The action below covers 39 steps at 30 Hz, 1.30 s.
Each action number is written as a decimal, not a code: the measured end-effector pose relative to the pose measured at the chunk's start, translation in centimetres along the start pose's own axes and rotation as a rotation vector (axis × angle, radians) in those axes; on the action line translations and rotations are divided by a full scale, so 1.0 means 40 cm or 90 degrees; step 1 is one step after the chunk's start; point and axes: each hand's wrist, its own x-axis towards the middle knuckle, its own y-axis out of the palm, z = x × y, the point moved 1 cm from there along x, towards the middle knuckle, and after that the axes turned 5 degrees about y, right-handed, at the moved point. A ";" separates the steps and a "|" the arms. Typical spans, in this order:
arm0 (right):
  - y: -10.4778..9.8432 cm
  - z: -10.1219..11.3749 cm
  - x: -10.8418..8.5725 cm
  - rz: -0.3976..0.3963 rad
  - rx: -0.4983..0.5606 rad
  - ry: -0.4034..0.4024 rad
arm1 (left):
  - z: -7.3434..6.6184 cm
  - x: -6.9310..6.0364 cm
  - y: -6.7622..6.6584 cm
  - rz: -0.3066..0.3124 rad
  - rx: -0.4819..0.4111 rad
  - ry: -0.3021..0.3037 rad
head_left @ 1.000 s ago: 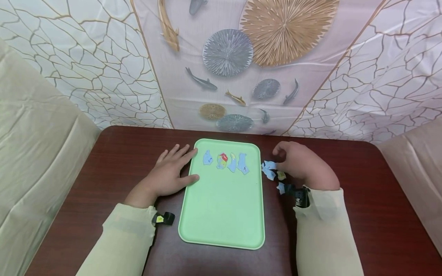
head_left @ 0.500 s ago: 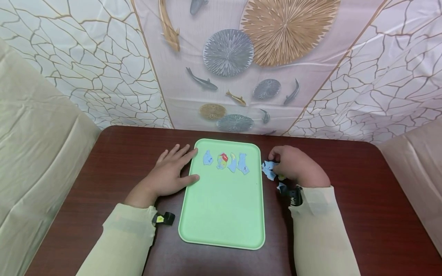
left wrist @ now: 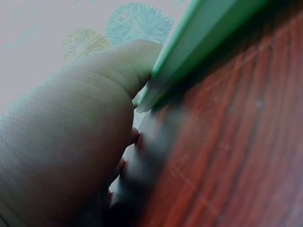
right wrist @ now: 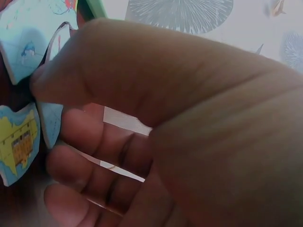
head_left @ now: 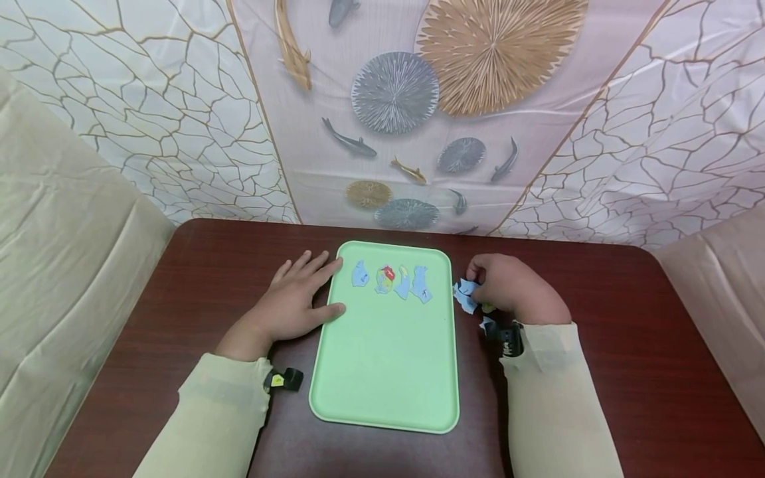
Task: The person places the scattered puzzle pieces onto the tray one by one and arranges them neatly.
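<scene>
My left hand (head_left: 287,309) lies with spread, straight fingers at the left side of a light green tray (head_left: 385,372). Its thumb and forefinger touch the rim. Beyond the tray's right edge, my right hand (head_left: 516,287) has thumb and fingers curled over a small group of puzzle pieces. In the right wrist view it pinches a thin light blue puzzle piece (right wrist: 51,125), partly hidden by the thumb. Close by lie a blue piece (right wrist: 26,40) and a yellow-and-blue piece (right wrist: 20,142) with a small printed building.
Inside the tray, near its far end, several puzzle pieces stand in a row, among them a red and yellow piece (head_left: 385,277) and a blue piece (head_left: 421,285). The dark wooden table (head_left: 645,372) meets a patterned cloth (head_left: 388,166) at the back.
My right hand has moved a little left and down onto the pieces, and its thumb and fingers have closed in. The left hand and tray stay put.
</scene>
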 end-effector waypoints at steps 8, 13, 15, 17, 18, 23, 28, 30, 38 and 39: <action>-0.003 0.004 -0.006 -0.006 0.001 0.012 | -0.001 -0.001 0.002 -0.002 -0.003 -0.001; -0.010 0.009 -0.016 -0.025 -0.006 0.012 | -0.003 -0.001 0.002 -0.001 -0.003 -0.002; -0.015 0.012 -0.020 -0.034 -0.006 0.010 | -0.003 -0.001 0.001 0.000 -0.003 -0.002; -0.021 0.018 -0.024 -0.039 -0.004 0.006 | -0.003 -0.001 0.000 -0.001 -0.003 -0.002; -0.023 0.021 -0.025 -0.039 -0.002 0.002 | -0.003 -0.001 -0.001 0.000 -0.004 -0.002; -0.027 0.042 -0.028 -0.052 -0.004 -0.021 | -0.004 -0.001 -0.004 -0.002 -0.002 -0.002; -0.024 0.066 -0.032 -0.070 -0.009 -0.045 | -0.005 0.000 -0.004 -0.003 0.001 -0.004; -0.021 0.079 -0.036 -0.073 -0.006 -0.056 | -0.005 0.000 -0.004 -0.003 0.001 -0.004; 0.008 0.162 -0.053 -0.074 -0.002 -0.115 | -0.003 0.001 -0.002 -0.004 0.003 -0.003; 0.014 0.172 -0.053 -0.078 -0.009 -0.129 | -0.003 0.001 -0.002 -0.004 0.003 -0.003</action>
